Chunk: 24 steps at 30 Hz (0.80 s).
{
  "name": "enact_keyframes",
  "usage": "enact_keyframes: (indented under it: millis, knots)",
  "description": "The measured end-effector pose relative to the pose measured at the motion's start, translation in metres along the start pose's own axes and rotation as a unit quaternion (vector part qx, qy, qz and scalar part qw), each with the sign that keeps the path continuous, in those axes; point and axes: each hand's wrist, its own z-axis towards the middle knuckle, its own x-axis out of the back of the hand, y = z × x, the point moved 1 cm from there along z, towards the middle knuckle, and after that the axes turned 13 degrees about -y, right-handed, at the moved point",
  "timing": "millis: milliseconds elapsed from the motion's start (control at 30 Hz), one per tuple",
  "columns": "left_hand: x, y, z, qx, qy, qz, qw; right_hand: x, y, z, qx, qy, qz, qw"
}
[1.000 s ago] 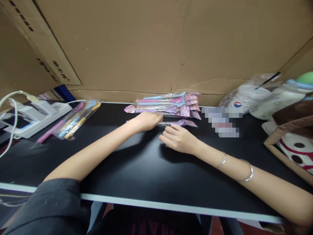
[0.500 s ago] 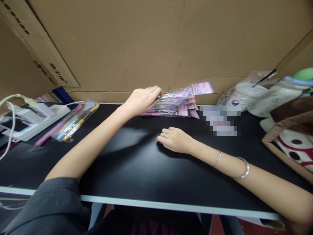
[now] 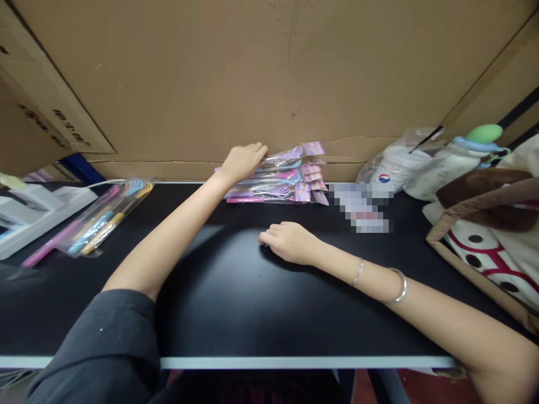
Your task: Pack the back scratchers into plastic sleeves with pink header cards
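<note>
A stack of clear packets (image 3: 290,182) holding pastel pens with pink header cards lies at the back of the black table (image 3: 236,297), against the cardboard wall. My left hand (image 3: 241,162) reaches out to the stack's left end, fingers together on the end of the top packet (image 3: 295,153), which tilts up at its right end. My right hand (image 3: 288,242) rests palm down on the table in front of the stack. Its fingers are loosely spread and hold nothing. Two bracelets sit on that wrist.
A clear bag of coloured pens (image 3: 101,219) and a white power strip (image 3: 40,210) lie at the left. At the right stand a bagged white cup (image 3: 393,168), a bottle with a green cap (image 3: 463,154) and a brown-trimmed bag (image 3: 492,235). Cardboard (image 3: 252,73) walls off the back.
My left hand carried a packet from the table up onto the stack and now lies lower on it. My right hand let go and stayed on the table. The view shifted right.
</note>
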Motion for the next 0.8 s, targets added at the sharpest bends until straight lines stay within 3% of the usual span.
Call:
enact_keyframes:
  millis: [167, 433, 633, 800]
  knots:
    - [-0.018, 0.002, 0.005, -0.008, -0.023, 0.026, 0.999, 0.0, 0.0, 0.0, 0.0, 0.007, 0.007, 1.0]
    - [-0.028, 0.0, 0.003, 0.001, 0.015, -0.08, 0.997, 0.0, 0.003, -0.001, -0.016, 0.031, 0.078, 0.996]
    - [-0.019, -0.002, -0.015, -0.017, 0.052, -0.106, 0.993, 0.0, 0.005, -0.002, -0.018, 0.039, 0.119, 0.992]
    - [-0.011, 0.009, -0.046, -0.055, 0.049, -0.08, 0.994, 0.002, 0.005, -0.003, -0.017, 0.042, 0.12, 0.992]
